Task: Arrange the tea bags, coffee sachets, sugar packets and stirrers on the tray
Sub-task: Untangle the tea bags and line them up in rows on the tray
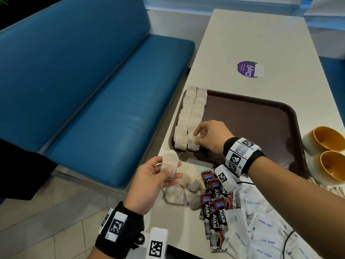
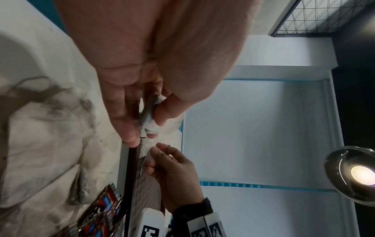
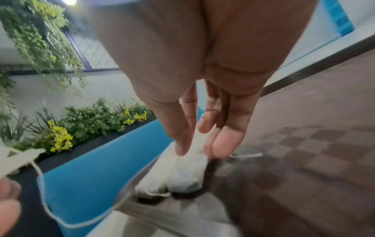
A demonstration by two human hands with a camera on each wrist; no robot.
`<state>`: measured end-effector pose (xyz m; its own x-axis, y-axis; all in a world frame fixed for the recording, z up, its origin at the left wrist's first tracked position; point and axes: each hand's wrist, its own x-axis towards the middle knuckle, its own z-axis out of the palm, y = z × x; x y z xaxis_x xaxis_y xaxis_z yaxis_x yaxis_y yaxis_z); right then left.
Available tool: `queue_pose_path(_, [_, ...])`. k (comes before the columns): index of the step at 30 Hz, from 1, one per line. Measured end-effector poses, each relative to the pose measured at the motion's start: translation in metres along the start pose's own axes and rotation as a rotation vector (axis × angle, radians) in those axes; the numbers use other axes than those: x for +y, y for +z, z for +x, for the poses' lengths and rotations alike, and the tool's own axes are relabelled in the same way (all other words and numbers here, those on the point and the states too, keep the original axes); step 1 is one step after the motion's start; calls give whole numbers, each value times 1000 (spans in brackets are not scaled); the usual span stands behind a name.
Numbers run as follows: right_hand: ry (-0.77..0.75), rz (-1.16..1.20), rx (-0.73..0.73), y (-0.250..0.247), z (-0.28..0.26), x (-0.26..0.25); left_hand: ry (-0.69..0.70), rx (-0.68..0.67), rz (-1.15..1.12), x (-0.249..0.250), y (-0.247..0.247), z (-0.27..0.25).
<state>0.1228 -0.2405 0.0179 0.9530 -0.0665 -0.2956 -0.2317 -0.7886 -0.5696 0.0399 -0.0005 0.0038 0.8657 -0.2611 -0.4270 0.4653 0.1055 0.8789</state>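
Two rows of tea bags (image 1: 190, 116) line the left edge of the brown tray (image 1: 252, 128). My right hand (image 1: 197, 137) pinches the far end of the nearest tea bag (image 1: 192, 144) in the right row, which lies flat on the tray. The right wrist view shows my right hand (image 3: 199, 150) with thumb and fingertips on that bag (image 3: 182, 173). My left hand (image 1: 172, 172) holds another tea bag (image 1: 169, 164) in the air just in front of the tray's near left corner. In the left wrist view my left hand (image 2: 145, 133) pinches it (image 2: 172, 123) between thumb and fingers.
Loose tea bags (image 1: 186, 193), red and black coffee sachets (image 1: 214, 200) and white sugar packets (image 1: 261, 223) lie heaped on the white table (image 1: 242, 34) in front of the tray. Two orange-lined cups (image 1: 324, 141) stand at the right edge. A blue bench (image 1: 93, 90) runs along the left.
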Motion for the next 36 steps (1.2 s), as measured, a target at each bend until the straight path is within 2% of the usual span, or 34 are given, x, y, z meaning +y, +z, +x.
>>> queue_pose_path(6, [-122,221,6,-18,-43,-20,101,31,117,0,1,1])
queue_pose_path(10, [-202,358,-65,-16,-79,-29,125,3,19,6,10,0])
queue_pose_path(16, [-143,546,-12,5,-92,-21,109,-53,-41,13,25,-3])
queue_pose_path(21, [-130,574,-14,4,-92,-15,103,-50,-26,15,30,-4])
queue_pose_path(24, [-115,599,26,-2,-87,-11,93,-14,-69,13,29,-2])
queue_pose_path(28, [-68,505,123,-12,-70,2,101,96,-123,7,18,14])
queue_pose_path(30, [-39,465,163,-13,-60,9,135,154,-50,11,11,23])
queue_pose_path(33, [-6,408,189,-10,-46,15,267,277,366,18,0,41])
queue_pose_path(34, [1,409,178,-9,-43,16,315,290,488,22,-3,45])
queue_pose_path(36, [10,430,143,-5,-37,16,373,263,572,28,-3,52])
